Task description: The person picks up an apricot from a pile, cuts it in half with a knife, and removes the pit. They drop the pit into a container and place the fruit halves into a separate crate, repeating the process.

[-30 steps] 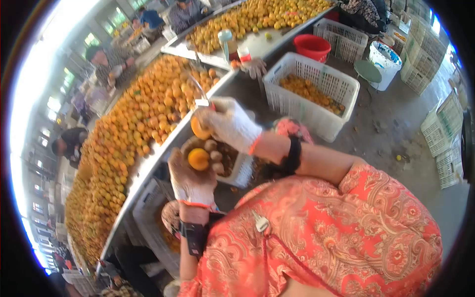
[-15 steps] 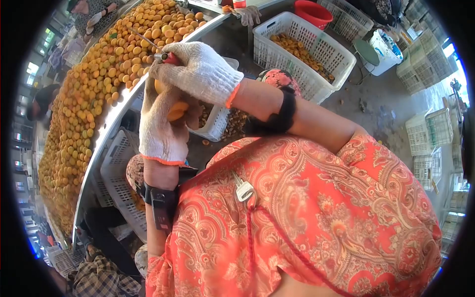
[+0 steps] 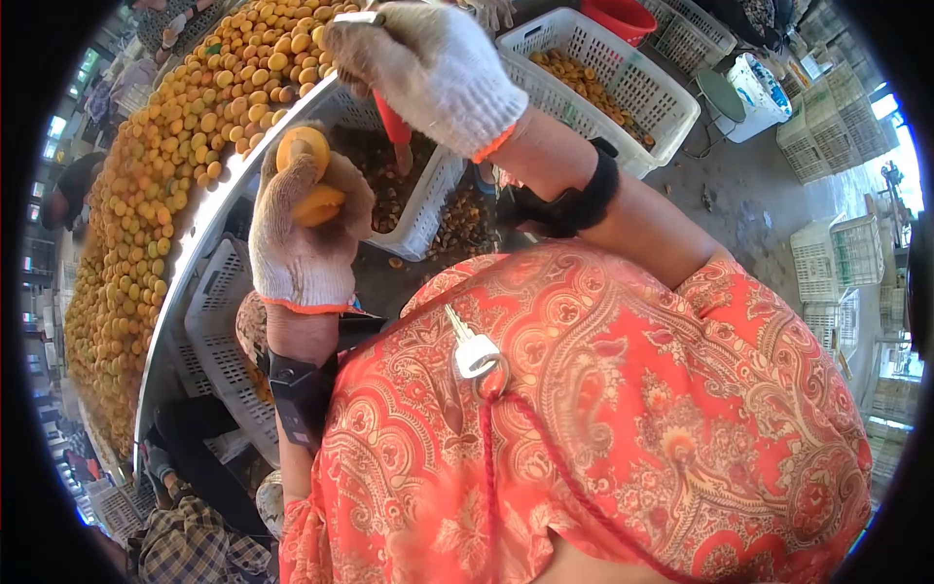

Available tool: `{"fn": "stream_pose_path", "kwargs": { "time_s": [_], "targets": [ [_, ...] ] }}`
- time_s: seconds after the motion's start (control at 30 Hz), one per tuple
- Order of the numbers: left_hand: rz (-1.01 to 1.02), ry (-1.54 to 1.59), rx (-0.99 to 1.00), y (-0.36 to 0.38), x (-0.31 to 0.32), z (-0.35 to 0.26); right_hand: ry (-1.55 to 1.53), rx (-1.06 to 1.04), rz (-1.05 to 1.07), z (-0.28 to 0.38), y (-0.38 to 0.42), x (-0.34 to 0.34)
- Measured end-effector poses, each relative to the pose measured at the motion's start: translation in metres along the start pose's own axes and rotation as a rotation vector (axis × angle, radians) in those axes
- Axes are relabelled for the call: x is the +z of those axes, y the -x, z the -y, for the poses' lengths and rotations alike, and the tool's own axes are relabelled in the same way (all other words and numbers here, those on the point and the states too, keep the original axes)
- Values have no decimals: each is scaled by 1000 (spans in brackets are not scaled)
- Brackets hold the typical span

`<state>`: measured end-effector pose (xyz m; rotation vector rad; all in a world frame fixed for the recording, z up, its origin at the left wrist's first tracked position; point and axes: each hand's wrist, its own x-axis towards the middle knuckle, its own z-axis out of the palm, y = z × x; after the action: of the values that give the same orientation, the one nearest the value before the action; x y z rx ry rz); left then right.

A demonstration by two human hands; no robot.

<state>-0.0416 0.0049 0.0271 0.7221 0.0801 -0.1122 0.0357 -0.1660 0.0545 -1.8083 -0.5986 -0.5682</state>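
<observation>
My left hand [image 3: 306,219], in a soiled white knitted glove with an orange cuff, is closed around apricot pieces. One yellow-orange apricot piece [image 3: 304,144] lies under the thumb at the top, and a second piece [image 3: 318,206] shows between palm and fingers. Up and to the right, my gloved right hand [image 3: 438,78] is wrapped round a red-handled knife [image 3: 392,122]. The handle points down out of the fist, and a short bit of metal shows at the fingertips. The two hands are apart. Below the right hand stands a white crate [image 3: 428,219] with dark scraps in it.
A metal-edged table [image 3: 219,190] heaped with whole apricots [image 3: 146,209] runs along the left. Another white crate [image 3: 623,107] holds cut fruit, with a red basin [image 3: 623,19] behind it. Under the table edge is a further crate [image 3: 229,321]. Co-workers sit around the table.
My right hand has drawn away from the left, up and to the right, with the knife. My left hand has dropped slightly, and the fruit in it now shows openly.
</observation>
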Motion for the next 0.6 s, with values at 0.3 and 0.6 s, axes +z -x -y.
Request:
{"fn": "stream_pose_path", "kwargs": {
  "time_s": [0.3,0.6],
  "targets": [
    [145,-122,40,-7,-11,1,-761,147,238,18,-12,-18],
    [20,-106,79,-13,-18,3,-459,179,285,2,-12,11]
  ]
}}
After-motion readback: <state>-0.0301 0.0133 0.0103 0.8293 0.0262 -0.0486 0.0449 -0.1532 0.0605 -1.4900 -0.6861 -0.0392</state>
